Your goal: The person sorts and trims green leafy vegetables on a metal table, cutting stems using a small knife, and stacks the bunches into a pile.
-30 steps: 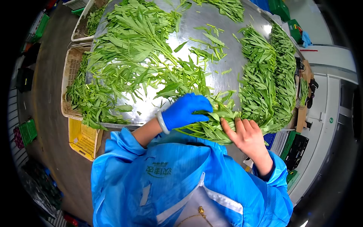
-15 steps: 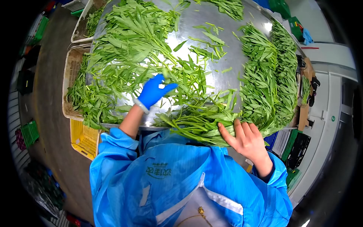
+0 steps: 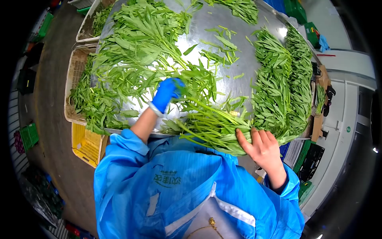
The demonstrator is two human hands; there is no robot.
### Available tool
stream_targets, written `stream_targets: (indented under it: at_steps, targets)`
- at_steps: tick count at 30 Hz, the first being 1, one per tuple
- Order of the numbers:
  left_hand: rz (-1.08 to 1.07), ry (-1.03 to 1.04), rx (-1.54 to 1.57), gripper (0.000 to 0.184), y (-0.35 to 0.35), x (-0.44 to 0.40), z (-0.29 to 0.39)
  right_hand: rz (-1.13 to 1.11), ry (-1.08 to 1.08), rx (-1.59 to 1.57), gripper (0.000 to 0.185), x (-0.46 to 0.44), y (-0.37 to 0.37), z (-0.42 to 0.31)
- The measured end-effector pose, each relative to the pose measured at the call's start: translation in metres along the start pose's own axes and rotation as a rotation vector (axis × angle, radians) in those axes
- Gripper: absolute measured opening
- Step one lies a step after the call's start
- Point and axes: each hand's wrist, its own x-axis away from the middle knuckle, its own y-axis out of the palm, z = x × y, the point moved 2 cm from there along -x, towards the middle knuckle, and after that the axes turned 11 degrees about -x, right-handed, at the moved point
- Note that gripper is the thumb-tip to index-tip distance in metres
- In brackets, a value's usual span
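Observation:
My left hand (image 3: 168,94), in a blue glove, is closed at the fingertips around some water spinach stems (image 3: 190,88) left of centre; motion blurs the fingers. Bare, my right hand (image 3: 260,146) rests over a bunch of water spinach (image 3: 213,126) at the table's near edge. Its thumb and fingers press on the leafy end, and the pale cut stems point left. Loose water spinach (image 3: 139,47) lies in a large heap beyond my left hand. Two long rows of laid-out water spinach (image 3: 272,81) run along the right side.
The metal table (image 3: 242,47) has a raised rim. Off its left edge stand a white crate (image 3: 71,85) with greens hanging into it and a yellow crate (image 3: 85,145). Scattered leaf bits (image 3: 225,49) lie mid-table. Green crates (image 3: 312,34) stand beyond the far right.
My left hand has shifted slightly right, and its spread thumb has drawn in with the fingers. Stems of the near bunch now lie straighter and more raised. My right hand stays nearly in place.

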Motion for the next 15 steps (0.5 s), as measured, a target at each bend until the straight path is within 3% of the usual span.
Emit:
stream_targets:
  at_steps: [1, 2, 5, 6, 8, 12, 13, 14, 15]
  targets:
    - [-0.092, 0.007, 0.036, 0.023, -0.053, -0.023, -0.041, 0.011, 0.02, -0.018, 0.055, 0.002, 0.0, 0.002]
    - [0.247, -0.002, -0.049, 0.024, -0.058, -0.012, -0.032, 0.019, 0.038, -0.037, 0.056, 0.005, -0.001, 0.003]
    - [-0.017, -0.158, 0.071, 0.038, -0.078, -0.014, -0.067, 0.031, 0.089, -0.096, 0.059, 0.006, -0.001, 0.005]
    - [-0.074, -0.154, 0.17, 0.046, -0.034, 0.004, -0.039, 0.039, 0.104, -0.129, 0.059, 0.004, 0.003, 0.006]
    - [-0.418, -0.224, 0.61, 0.056, 0.02, 0.035, -0.01, 0.054, 0.134, -0.193, 0.06, 0.001, 0.012, 0.007]
    - [-0.638, -0.043, 0.282, 0.05, 0.07, 0.049, 0.016, -0.046, 0.424, -0.606, 0.061, 0.005, 0.037, 0.021]
    - [-0.452, -0.088, 0.349, 0.042, 0.067, 0.037, 0.015, -0.09, 0.562, -0.744, 0.056, 0.004, 0.032, 0.022]
    - [-0.318, -0.27, 0.468, 0.036, 0.054, 0.037, 0.016, -0.11, 0.591, -0.809, 0.055, 0.008, 0.03, 0.022]
    - [-0.151, -0.314, 0.461, 0.034, 0.029, 0.02, -0.005, -0.124, 0.617, -0.874, 0.054, 0.012, 0.029, 0.022]
